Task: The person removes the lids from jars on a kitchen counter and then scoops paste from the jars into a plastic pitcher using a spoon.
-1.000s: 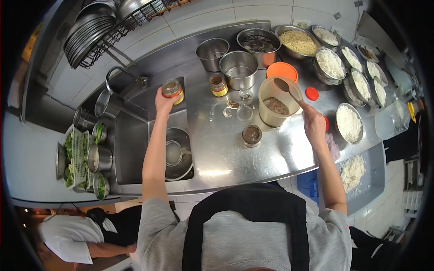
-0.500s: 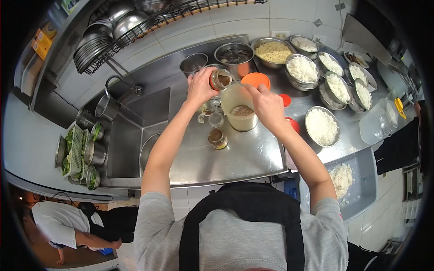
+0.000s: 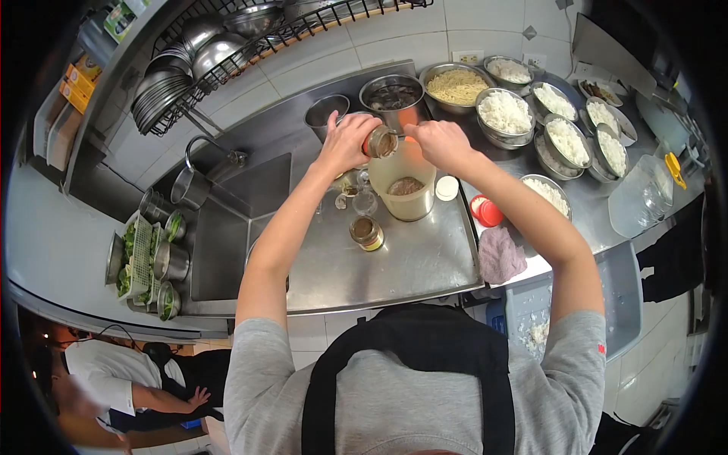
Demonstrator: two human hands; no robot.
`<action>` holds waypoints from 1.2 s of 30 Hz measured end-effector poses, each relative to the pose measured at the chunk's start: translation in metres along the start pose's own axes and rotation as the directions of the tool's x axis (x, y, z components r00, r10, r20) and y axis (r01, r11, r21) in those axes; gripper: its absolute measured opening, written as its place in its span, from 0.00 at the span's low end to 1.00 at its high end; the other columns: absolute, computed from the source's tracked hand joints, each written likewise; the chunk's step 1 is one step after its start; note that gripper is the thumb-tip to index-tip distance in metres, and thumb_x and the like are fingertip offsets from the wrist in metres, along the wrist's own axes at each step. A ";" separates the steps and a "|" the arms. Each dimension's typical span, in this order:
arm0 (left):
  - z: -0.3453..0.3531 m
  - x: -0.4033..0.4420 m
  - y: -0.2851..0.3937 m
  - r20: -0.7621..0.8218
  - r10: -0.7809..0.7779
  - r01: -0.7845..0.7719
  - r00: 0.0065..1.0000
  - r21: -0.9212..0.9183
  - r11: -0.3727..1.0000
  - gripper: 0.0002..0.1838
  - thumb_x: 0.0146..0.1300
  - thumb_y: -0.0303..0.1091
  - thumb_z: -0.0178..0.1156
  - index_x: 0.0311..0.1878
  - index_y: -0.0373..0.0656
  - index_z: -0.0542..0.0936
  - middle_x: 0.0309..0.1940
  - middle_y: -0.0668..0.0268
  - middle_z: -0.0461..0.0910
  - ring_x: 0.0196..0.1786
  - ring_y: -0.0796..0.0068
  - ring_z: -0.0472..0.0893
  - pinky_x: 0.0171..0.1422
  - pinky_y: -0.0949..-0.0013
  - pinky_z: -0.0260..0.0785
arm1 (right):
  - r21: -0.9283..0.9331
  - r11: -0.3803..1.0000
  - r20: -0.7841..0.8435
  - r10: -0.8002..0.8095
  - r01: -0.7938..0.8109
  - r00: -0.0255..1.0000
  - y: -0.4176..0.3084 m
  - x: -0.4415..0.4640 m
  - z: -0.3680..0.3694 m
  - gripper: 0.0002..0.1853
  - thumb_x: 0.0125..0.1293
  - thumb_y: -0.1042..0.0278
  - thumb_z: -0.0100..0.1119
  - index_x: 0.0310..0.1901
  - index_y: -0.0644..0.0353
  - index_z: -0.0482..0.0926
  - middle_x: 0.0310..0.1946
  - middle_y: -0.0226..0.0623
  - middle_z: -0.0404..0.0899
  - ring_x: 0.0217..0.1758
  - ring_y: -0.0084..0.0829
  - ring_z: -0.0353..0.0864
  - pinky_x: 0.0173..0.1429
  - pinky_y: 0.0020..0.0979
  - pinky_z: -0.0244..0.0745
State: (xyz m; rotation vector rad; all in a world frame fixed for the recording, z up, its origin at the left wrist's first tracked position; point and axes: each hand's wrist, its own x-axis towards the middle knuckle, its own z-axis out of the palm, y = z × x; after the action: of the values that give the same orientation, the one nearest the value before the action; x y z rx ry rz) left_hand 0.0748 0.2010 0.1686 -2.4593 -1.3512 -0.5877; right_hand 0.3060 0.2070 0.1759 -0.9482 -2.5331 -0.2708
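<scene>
My left hand (image 3: 347,144) is closed around a glass jar (image 3: 381,142) of brown contents. The jar is tilted over a tall, pale plastic container (image 3: 409,206) with brownish contents at its bottom. Close to the jar's mouth, my right hand (image 3: 444,144) is closed on a thin metal utensil, which is mostly hidden by the fingers. A second glass jar (image 3: 367,233) with a yellow label stands uncapped on the steel counter, in front of the container. Small clear glass pieces (image 3: 365,202) lie left of the container.
Bowls of white rice (image 3: 567,142) and a bowl of noodles (image 3: 457,85) stand at the back right. Red lids (image 3: 487,211) and a purple cloth (image 3: 501,256) lie on the right. The sink (image 3: 227,258) is at left, beside a basket of greens (image 3: 140,254). Another person (image 3: 144,379) stands lower left.
My right hand has moved slightly up, and its elbow has swung outward. The jar in my left hand has shifted a little right. The other person's hand has lifted.
</scene>
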 end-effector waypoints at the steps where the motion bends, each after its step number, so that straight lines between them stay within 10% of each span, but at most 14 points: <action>1: 0.003 0.000 -0.002 -0.045 0.046 -0.044 0.998 0.050 0.998 0.36 0.34 0.33 0.72 0.53 0.56 0.73 0.51 0.72 0.74 0.59 0.66 0.71 0.67 0.37 0.49 | 0.136 0.986 -0.005 0.099 -0.097 0.995 0.000 0.000 0.007 0.11 0.54 0.73 0.53 0.40 0.55 0.77 0.26 0.43 0.79 0.33 0.43 0.82 0.31 0.41 0.76; 6: 0.020 -0.003 -0.002 -0.150 0.069 -0.060 0.986 0.064 0.996 0.37 0.33 0.32 0.73 0.54 0.55 0.73 0.52 0.72 0.73 0.60 0.67 0.70 0.67 0.39 0.49 | 0.338 0.886 0.047 0.321 -0.318 0.946 -0.010 -0.002 0.000 0.08 0.53 0.74 0.53 0.36 0.59 0.78 0.25 0.45 0.79 0.34 0.45 0.82 0.34 0.43 0.75; 9: 0.022 -0.004 -0.002 -0.141 0.011 -0.018 0.990 -0.050 0.999 0.37 0.34 0.33 0.73 0.54 0.55 0.73 0.52 0.72 0.73 0.60 0.67 0.70 0.68 0.39 0.48 | 0.043 0.991 -0.168 0.132 -0.126 0.977 -0.025 -0.010 -0.003 0.09 0.53 0.73 0.53 0.37 0.60 0.76 0.28 0.45 0.78 0.31 0.45 0.81 0.32 0.42 0.75; 24: 0.004 0.015 -0.008 0.048 0.242 -0.245 0.969 0.050 0.968 0.38 0.34 0.29 0.72 0.55 0.57 0.72 0.53 0.77 0.72 0.60 0.71 0.70 0.69 0.30 0.46 | -0.196 0.969 -0.328 -0.212 0.153 0.921 -0.022 -0.041 0.026 0.20 0.53 0.71 0.53 0.51 0.58 0.73 0.31 0.31 0.70 0.34 0.28 0.76 0.32 0.28 0.75; 36: -0.015 0.030 0.014 0.477 0.185 -0.242 0.859 0.059 0.969 0.38 0.31 0.29 0.72 0.54 0.56 0.73 0.47 0.75 0.74 0.57 0.65 0.72 0.69 0.29 0.46 | -0.346 0.897 -0.247 -0.371 0.276 0.895 -0.019 -0.069 0.037 0.22 0.54 0.65 0.54 0.53 0.58 0.74 0.29 0.27 0.69 0.31 0.22 0.74 0.28 0.21 0.71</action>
State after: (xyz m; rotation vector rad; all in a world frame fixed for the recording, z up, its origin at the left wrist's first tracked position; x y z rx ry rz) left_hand 0.0980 0.2097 0.1955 -2.7052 -1.1882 0.1536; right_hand 0.3284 0.1645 0.1116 -0.5155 -2.3807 -0.8639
